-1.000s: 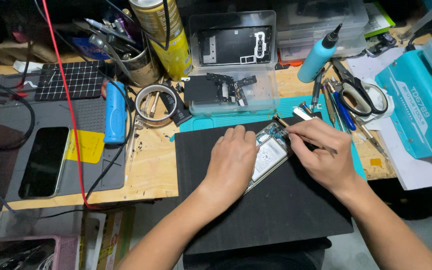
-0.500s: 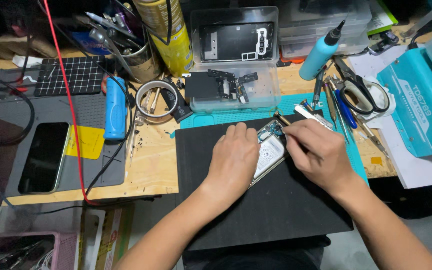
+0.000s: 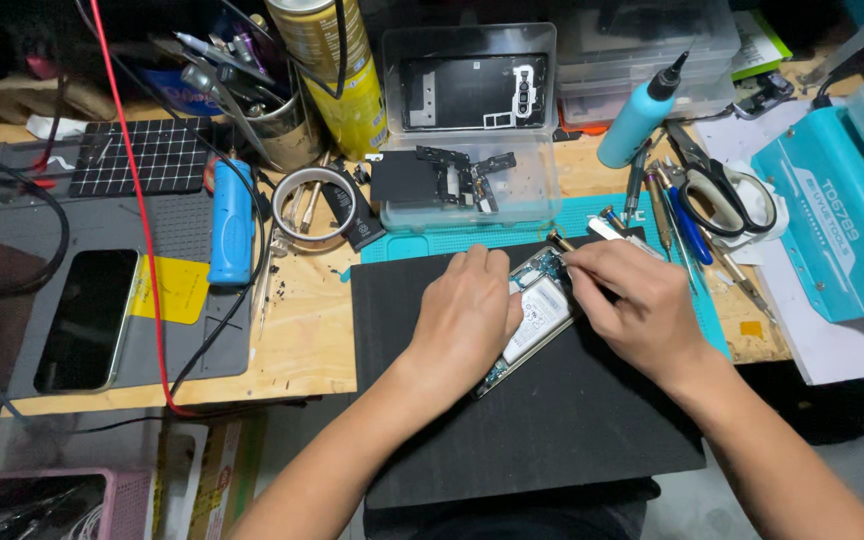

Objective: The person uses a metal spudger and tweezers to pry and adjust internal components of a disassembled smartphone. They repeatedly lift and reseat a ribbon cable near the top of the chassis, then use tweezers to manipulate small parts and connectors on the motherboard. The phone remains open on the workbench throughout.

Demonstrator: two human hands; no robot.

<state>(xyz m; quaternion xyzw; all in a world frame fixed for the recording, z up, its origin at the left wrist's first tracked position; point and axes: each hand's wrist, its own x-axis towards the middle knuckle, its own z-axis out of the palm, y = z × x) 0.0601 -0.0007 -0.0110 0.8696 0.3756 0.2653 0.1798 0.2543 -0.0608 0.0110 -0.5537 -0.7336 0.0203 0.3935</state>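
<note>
Opened smartphone flat on black mat, pinned as before under left hand, palm down. Right hand, pinching thin tool, shifted slightly toward phone's top edge. Beyond, clear parts tray unmoved on worktop.

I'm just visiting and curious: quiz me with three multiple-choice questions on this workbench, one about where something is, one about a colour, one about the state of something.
1. Where does the opened phone lie?
A. on the black mat
B. in the clear plastic box
C. on the bare wood

2. What colour is the squeeze bottle with the black tip?
A. red
B. light blue
C. white

3. How is the phone under the hands?
A. sealed, screen up
C. wrapped in paper
B. back off, insides showing

Answers: 1 A, it rests on the mat under the left hand. 2 B, its body is light blue. 3 B, battery and circuit parts show beside the right hand.
</note>
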